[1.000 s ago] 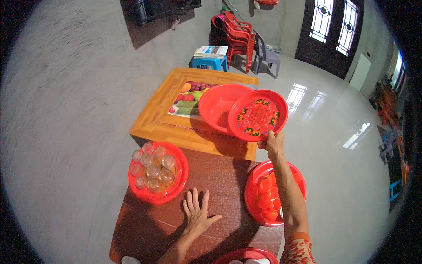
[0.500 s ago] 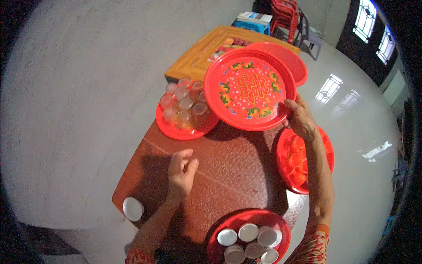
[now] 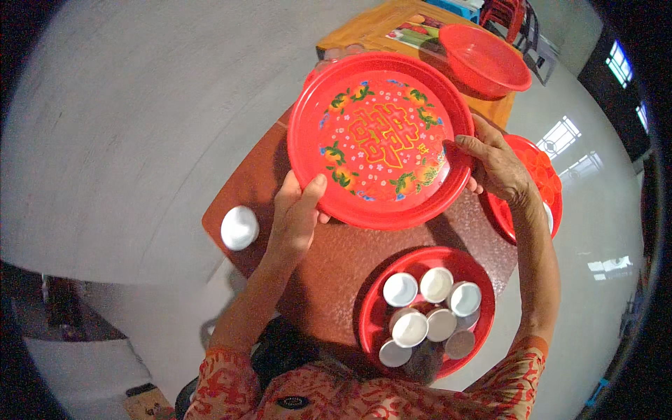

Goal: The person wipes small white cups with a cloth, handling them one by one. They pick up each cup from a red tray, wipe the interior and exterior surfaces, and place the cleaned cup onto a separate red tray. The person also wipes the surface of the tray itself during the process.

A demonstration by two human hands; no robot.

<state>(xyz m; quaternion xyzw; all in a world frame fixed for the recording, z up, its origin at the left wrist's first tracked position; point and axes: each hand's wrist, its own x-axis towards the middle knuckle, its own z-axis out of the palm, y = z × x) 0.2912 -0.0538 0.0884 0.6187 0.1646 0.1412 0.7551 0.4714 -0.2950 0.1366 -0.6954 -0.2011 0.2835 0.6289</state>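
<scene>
Between my two hands is a round red tray (image 3: 381,147) with a flower and fruit pattern, tilted above the brown table (image 3: 329,259). My left hand (image 3: 297,210) grips its lower left rim, thumb on top and fingers underneath. On the right rim, my right hand (image 3: 495,157) holds it the same way. Behind the tray, only the tops of a few clear glasses (image 3: 343,52) show. Nearest my body, a red tray (image 3: 483,280) carries several white cups (image 3: 409,327). A single white cup (image 3: 240,228) stands at the table's left corner.
To the right, another red tray (image 3: 556,217) holds orange-red pieces (image 3: 539,175). Beyond, a red basin (image 3: 486,59) rests on a wooden table (image 3: 392,21) bearing a picture of fruit. Stacked red chairs (image 3: 505,15) stand farther back on the shiny floor.
My left hand has risen from over the table and taken hold of the tray's left rim. The tray has come closer, now covering most of the glasses. My view has shifted.
</scene>
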